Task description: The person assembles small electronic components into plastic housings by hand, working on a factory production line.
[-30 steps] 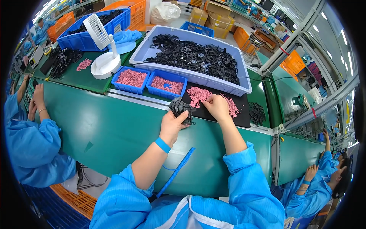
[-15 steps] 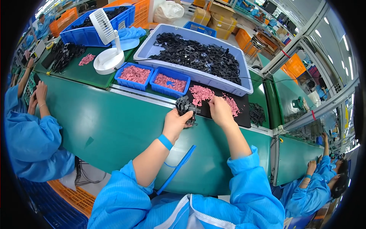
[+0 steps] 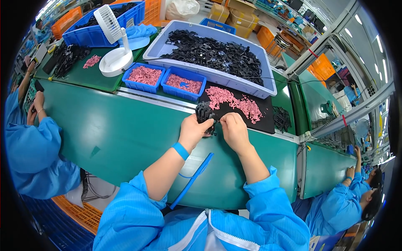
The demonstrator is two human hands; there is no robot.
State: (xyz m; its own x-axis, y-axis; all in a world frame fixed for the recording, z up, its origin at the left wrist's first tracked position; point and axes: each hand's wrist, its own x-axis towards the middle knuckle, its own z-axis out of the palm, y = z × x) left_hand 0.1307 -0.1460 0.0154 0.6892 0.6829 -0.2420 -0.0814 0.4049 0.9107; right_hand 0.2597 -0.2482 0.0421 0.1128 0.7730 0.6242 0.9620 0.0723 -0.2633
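A clutch of black plastic parts [image 3: 204, 111] stands in my left hand [image 3: 191, 133], the fingers wrapped round it and the thumb across its front. Just right of it, my right hand [image 3: 235, 132] is closed in a pinch, its fingertips close against the parts. Whatever lies between those fingertips is too small to make out. Beyond both hands, small pink pieces [image 3: 219, 96] are heaped and strewn on a black mat [image 3: 268, 124]. A blue band with a coiled blue cord [image 3: 193, 180] goes round my left wrist.
Two blue bins [image 3: 142, 86] of pink pieces stand left of the mat. Behind them is a large pale tub [image 3: 273, 90] full of black parts. A white fan [image 3: 118, 61] stands further left. More black parts [image 3: 281, 119] lie right of the mat. Co-workers sit on both sides.
My right hand has come from the pink pieces back toward me and left, up to the black parts. My left hand keeps its hold on them.
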